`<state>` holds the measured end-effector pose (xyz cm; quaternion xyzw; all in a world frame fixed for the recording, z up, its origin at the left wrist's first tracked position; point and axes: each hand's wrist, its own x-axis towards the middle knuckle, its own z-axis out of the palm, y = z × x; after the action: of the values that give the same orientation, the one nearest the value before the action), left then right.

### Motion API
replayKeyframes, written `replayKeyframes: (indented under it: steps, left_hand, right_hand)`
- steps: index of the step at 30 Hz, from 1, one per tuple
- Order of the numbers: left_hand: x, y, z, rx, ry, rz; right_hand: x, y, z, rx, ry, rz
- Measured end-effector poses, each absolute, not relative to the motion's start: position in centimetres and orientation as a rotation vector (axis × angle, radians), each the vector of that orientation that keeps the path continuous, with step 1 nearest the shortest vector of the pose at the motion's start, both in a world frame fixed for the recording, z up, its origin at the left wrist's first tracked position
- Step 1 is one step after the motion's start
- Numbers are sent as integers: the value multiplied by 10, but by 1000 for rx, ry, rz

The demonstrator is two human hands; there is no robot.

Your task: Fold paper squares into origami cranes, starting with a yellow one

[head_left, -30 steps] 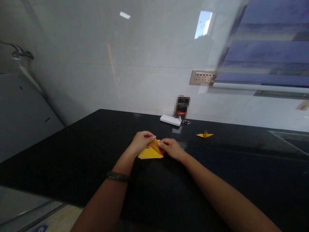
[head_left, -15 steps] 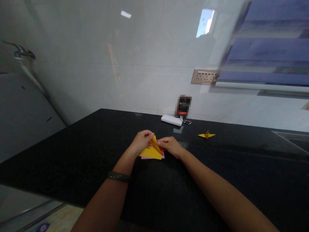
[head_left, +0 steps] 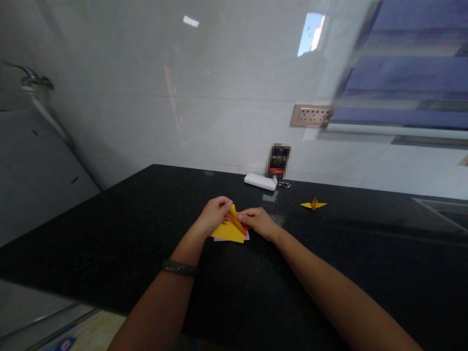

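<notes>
Between my hands is a sheet of yellow origami paper point(head_left: 228, 232), partly folded, with one flap standing up. Pink paper point(head_left: 221, 239) peeks out from beneath its lower edge and right corner. My left hand point(head_left: 215, 214) is closed, pinching the raised flap near its top between thumb and fingers. On the other side, my right hand point(head_left: 259, 222) is closed on the right edge of the same paper, thumb against the fold. To the right, apart from both hands, a folded yellow paper crane point(head_left: 313, 204) rests on the dark countertop point(head_left: 146, 234).
A white power bank point(head_left: 260, 182) lies near the wall, with a beaded strap point(head_left: 284, 185) beside it. Behind it a pixelated dark object point(head_left: 279, 160) leans upright. A socket panel point(head_left: 310, 115) is on the wall, and a tap point(head_left: 34, 80) at far left.
Hardly anything differs. Both hands keep their hold on the yellow paper, and its lower corner has shifted very slightly.
</notes>
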<state>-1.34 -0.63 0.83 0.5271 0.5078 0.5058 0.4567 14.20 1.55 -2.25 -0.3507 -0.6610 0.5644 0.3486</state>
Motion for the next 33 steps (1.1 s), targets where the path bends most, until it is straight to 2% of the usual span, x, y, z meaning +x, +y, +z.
replayKeyframes:
  steps: [13,22,25,28,30,33]
  left_hand:
    - [-14,-5,6,1335,1289,1189]
    - [-30,1,8,1754,1962,1252]
    - [-34,0,12,1748,2049,1431]
    - [-29,-3,16,1626,2002,1682]
    - [-18,-8,19,1494,1906,1703]
    - [6,-21,23,1111,1372,1330]
  right_hand:
    - [142,15,-21,-922,-1752,1403]
    - [133,15,-24,-1003,-1630,1213]
    - [138,23,-21,-1034,-1567,1108]
    - [151,27,-12,-1075,-1503,955]
    - [164,22,-3,-1098,-1486,840]
    - [185,0,12,-979,-1704,424]
